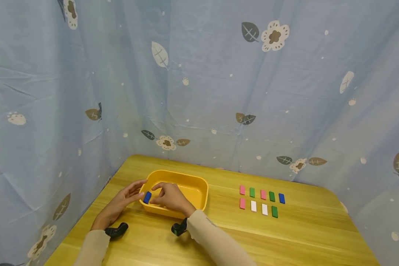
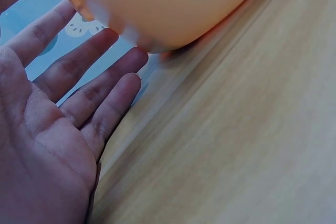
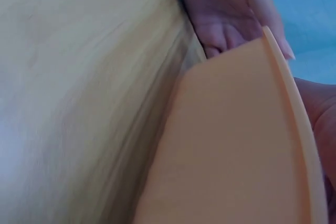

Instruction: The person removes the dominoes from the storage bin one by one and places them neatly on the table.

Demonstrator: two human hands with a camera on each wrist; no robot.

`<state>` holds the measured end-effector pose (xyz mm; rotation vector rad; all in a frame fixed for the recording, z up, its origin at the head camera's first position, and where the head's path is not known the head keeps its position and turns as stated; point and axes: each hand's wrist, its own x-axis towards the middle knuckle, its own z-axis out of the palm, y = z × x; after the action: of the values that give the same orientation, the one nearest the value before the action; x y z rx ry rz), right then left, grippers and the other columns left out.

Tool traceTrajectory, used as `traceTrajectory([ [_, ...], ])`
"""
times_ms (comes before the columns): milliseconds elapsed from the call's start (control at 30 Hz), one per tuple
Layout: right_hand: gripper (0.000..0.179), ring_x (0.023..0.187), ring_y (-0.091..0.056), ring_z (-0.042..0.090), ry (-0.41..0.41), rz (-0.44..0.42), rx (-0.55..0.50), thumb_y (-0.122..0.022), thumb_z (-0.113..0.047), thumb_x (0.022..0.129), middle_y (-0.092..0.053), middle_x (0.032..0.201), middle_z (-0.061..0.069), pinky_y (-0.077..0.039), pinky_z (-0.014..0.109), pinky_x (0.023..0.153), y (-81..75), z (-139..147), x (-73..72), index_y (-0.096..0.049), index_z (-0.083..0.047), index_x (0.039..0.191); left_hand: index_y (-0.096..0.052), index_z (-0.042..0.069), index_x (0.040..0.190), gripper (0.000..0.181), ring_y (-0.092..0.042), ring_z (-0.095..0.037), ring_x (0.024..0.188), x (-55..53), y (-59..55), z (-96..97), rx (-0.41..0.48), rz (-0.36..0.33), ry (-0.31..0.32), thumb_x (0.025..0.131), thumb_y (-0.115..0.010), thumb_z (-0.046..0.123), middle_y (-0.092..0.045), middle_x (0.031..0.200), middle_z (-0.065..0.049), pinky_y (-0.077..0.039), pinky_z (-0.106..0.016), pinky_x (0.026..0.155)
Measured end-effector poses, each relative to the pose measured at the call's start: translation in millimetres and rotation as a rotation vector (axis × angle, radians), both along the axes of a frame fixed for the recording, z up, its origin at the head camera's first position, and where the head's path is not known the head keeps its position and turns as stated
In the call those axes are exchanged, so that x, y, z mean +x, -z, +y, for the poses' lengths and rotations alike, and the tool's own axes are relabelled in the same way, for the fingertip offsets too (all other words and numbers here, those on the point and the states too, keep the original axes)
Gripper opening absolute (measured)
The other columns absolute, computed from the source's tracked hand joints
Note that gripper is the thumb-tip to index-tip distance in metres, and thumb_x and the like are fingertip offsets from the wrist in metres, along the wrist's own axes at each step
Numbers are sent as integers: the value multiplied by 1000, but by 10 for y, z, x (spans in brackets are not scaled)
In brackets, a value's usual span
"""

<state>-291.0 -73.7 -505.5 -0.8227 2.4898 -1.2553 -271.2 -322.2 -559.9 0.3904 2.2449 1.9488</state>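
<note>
A yellow plastic basin [image 1: 199,181] stands on the left part of the table. Inside it, against the left wall, a small blue block [image 1: 147,197] stands tilted. My right hand [image 1: 171,197] reaches into the basin, its thumb and index finger spread apart just right of the block. In the right wrist view the basin wall hides most of that hand. My left hand [image 1: 121,201] is at the basin's left end, fingers extended. Its fingertips [image 2: 137,59] lie right at the outer wall in the left wrist view.
Right of the basin, small blocks lie in two rows on the wooden table [image 1: 306,229]: pink [image 1: 242,190], green [image 1: 272,196], white [image 1: 253,206] and blue [image 1: 282,198]. Black devices [image 1: 117,230] are worn on both wrists. A patterned blue curtain [image 1: 212,92] hangs behind.
</note>
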Motion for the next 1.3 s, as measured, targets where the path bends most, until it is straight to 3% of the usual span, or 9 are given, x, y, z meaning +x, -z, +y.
traceTrajectory([
  [100,46,52,-60,14,5,-32,-4,-82,-24,90,-67,67,1,-56,29,56,1,-83,10,-68,-9,132,-38,25,159,58,-17,-40,154,-6,20,-10,-3,6,2,106,-61,28,-26,167,-9,-12,-73,117],
  [200,45,49,-56,13,16,-39,12,-82,-24,91,-64,64,-1,-50,24,47,5,-158,9,-68,-10,132,-37,24,160,59,-16,-40,154,-15,18,-14,-6,6,5,106,-61,28,-24,167,-10,-12,-72,117],
  [500,39,54,-59,11,49,-21,86,-81,-25,92,-64,67,-5,-50,22,51,50,-296,-36,-71,-10,127,-37,24,160,60,-15,-41,154,-14,-15,-13,-3,0,23,105,-62,29,-20,169,-13,-15,-72,118],
  [767,34,65,-59,3,50,106,224,-84,-25,89,-68,77,-9,-52,19,60,101,-324,-102,-76,-14,120,-39,23,159,58,-19,-42,153,-22,-3,-17,9,12,23,106,-61,28,-23,168,-12,-16,-71,118],
  [900,36,76,-61,9,72,128,260,-87,-28,85,-70,81,-9,-52,21,63,95,-290,-129,-76,-16,118,-40,22,159,58,-21,-42,153,-18,-15,-3,14,14,15,105,-62,28,-25,167,-12,-17,-69,118],
  [1033,46,86,-59,16,116,80,259,-89,-31,82,-70,84,-8,-52,26,67,79,-230,-141,-74,-16,123,-40,22,158,58,-24,-41,152,-8,-15,3,15,18,19,105,-62,27,-26,166,-12,-21,-67,119],
  [1300,54,59,-57,13,107,-9,191,-88,-25,84,-65,70,-5,-48,25,55,103,-158,-169,-69,-5,130,-40,21,158,59,-26,-43,150,-16,-2,1,20,17,17,105,-63,28,-27,166,-13,-20,-68,119],
])
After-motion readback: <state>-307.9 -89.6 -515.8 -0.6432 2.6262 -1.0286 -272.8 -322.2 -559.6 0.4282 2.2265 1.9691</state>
